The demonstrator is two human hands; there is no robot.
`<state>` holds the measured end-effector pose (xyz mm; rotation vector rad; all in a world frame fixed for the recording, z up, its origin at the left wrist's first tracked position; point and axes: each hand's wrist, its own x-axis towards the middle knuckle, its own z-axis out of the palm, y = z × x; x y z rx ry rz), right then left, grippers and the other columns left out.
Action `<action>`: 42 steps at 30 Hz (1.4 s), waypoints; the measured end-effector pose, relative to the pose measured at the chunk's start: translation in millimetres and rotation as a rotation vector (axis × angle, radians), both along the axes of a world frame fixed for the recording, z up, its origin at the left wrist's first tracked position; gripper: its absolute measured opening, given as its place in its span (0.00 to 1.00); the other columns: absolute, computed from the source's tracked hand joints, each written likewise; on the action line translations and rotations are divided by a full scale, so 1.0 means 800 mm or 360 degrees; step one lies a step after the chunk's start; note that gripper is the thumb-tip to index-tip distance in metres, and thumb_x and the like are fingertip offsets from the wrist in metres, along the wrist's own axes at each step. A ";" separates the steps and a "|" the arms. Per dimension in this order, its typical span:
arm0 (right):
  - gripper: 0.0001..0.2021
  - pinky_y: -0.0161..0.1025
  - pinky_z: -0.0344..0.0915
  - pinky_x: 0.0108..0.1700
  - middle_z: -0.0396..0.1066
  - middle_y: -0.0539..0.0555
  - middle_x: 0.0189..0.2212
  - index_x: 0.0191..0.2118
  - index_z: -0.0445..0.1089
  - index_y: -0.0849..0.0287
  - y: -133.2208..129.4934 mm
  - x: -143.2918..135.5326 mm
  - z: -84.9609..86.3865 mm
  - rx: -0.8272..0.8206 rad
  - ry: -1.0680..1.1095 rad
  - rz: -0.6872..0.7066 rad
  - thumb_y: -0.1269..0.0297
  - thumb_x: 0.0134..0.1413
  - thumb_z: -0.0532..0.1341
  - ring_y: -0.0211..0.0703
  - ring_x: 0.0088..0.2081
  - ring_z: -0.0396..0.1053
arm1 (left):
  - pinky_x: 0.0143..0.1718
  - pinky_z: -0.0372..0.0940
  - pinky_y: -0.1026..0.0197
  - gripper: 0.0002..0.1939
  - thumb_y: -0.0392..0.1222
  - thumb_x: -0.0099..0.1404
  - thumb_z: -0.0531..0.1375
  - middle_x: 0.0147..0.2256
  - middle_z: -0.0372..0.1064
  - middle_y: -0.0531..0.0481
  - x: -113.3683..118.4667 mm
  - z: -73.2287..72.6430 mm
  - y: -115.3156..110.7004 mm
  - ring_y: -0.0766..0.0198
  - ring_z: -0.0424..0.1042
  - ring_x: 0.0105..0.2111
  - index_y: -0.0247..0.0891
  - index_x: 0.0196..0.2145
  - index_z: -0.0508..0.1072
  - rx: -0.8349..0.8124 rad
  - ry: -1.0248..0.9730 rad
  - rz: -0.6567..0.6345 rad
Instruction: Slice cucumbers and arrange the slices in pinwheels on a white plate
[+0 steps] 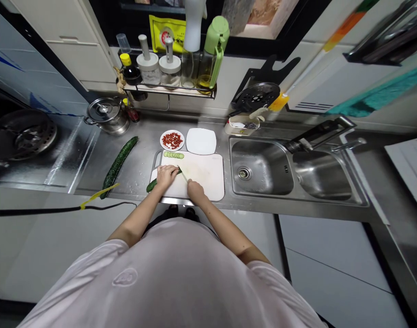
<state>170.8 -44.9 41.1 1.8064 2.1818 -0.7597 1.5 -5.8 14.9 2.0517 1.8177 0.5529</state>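
Note:
My left hand (pixel 166 176) is closed over a cut cucumber (pixel 151 185) that lies slantwise on the white cutting board (pixel 208 175). The cucumber's cut end pokes out just past my fingers. In my right hand (pixel 195 190) is a knife (pixel 184 174), its blade at that end of the cucumber; most of its handle is hidden in my fist. A row of several cucumber slices (pixel 173 155) lies along the board's far left edge. Behind the board are a white plate of chopped red pieces (pixel 172 140) and a bare white square plate (pixel 200 140).
Left of the board lies a whole cucumber (pixel 119 166). A lidded steel pot (pixel 108 115) and a stove burner (pixel 22 134) are farther left. The double sink (pixel 261 166) is on the right. A wall rack (pixel 167 91) holds jars and bottles above the counter.

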 end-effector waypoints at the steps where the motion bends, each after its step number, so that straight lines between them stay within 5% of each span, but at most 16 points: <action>1: 0.14 0.39 0.66 0.41 0.73 0.64 0.41 0.47 0.63 0.65 0.003 -0.002 0.002 -0.0007 0.0006 -0.0007 0.80 0.59 0.48 0.47 0.43 0.73 | 0.52 0.49 0.49 0.13 0.48 0.68 0.53 0.43 0.75 0.47 0.000 0.000 0.000 0.55 0.68 0.44 0.46 0.41 0.77 0.0007 -0.0002 -0.0001; 16: 0.16 0.37 0.65 0.45 0.72 0.64 0.46 0.51 0.64 0.66 0.043 -0.025 0.018 -0.0070 0.0063 -0.0019 0.78 0.61 0.47 0.45 0.48 0.71 | 0.51 0.50 0.50 0.13 0.47 0.68 0.53 0.44 0.75 0.48 -0.001 -0.002 0.001 0.55 0.68 0.45 0.46 0.41 0.77 0.0037 0.0073 -0.0016; 42: 0.12 0.39 0.66 0.41 0.72 0.64 0.41 0.48 0.62 0.65 -0.024 0.023 0.003 -0.0107 -0.0047 -0.0022 0.77 0.60 0.50 0.48 0.43 0.72 | 0.52 0.50 0.50 0.13 0.46 0.68 0.53 0.43 0.75 0.47 0.004 0.007 0.000 0.55 0.69 0.45 0.45 0.41 0.77 -0.0015 0.0057 -0.0005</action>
